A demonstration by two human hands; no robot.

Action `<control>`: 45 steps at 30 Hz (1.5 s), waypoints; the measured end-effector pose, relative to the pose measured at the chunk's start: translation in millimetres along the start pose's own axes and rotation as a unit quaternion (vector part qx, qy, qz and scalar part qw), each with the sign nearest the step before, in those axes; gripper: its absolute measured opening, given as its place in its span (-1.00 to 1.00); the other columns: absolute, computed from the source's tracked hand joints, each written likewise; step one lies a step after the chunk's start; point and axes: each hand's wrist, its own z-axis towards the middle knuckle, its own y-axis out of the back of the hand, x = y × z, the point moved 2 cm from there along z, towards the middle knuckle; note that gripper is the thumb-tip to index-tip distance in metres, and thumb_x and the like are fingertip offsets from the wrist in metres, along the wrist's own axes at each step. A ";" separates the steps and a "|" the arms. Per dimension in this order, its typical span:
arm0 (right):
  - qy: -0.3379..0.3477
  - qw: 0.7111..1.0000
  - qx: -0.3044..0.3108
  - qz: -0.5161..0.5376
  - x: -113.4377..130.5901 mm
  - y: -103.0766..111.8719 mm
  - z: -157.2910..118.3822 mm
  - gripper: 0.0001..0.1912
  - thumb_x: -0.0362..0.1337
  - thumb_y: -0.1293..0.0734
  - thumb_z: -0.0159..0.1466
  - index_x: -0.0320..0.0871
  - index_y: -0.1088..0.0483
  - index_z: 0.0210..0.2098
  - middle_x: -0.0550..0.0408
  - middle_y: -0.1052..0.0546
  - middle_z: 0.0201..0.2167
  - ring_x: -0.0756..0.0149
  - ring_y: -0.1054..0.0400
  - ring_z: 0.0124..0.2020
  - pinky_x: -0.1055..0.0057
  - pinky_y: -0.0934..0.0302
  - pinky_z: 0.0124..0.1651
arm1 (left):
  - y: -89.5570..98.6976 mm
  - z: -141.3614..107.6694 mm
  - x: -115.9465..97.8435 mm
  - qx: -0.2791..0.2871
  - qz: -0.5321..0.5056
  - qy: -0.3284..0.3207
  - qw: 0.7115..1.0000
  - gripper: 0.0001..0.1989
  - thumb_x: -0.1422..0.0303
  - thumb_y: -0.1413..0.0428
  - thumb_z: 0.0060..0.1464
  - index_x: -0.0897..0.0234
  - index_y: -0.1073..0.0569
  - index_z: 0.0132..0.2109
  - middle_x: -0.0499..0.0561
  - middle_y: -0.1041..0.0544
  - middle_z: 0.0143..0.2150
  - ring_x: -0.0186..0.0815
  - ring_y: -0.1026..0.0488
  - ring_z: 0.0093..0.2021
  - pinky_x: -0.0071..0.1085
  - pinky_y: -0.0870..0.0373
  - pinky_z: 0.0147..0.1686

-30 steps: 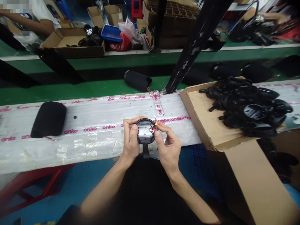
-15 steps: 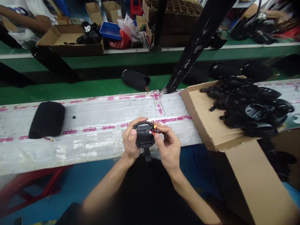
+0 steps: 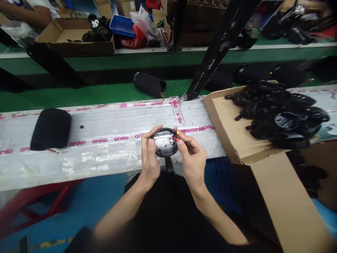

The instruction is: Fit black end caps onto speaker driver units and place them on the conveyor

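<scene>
A round black plastic cap (image 3: 166, 144) with a short dark strap (image 3: 169, 164) at its lower edge is held between both hands above the front of the bench. My left hand (image 3: 150, 156) is closed around its left rim, thumb on the face and fingers behind. At the right rim, my right hand (image 3: 194, 158) pinches thin red wires with a yellow piece (image 3: 177, 135) between thumb and fingertips. Whether those fingertips also press on the cap I cannot tell. Light glints off the cap's recessed face.
A black fabric-covered cylinder (image 3: 51, 129) lies on the bench (image 3: 110, 158) at left; another (image 3: 149, 84) lies on the green surface beyond. To the right, a cardboard box (image 3: 223, 131) holds several black caps (image 3: 286, 121). A black post (image 3: 210, 61) rises behind the bench.
Both hands have shifted slightly right with the cap. The cap has tilted, and its face now reflects more light. The camera view has moved a little.
</scene>
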 end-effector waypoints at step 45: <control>0.146 0.955 0.221 -0.135 -16.9 43.7 39.0 -0.41 -0.19 -0.73 0.08 0.06 -0.62 0.08 -0.03 -0.66 0.22 -0.04 -0.47 0.35 -0.11 -0.33 0.45 | 14.2 25.2 9.9 0.119 0.056 -0.032 0.991 -0.47 0.02 0.15 0.51 0.26 -0.54 0.18 0.14 -0.67 0.11 -0.08 -0.60 0.11 -0.20 -0.51 0.12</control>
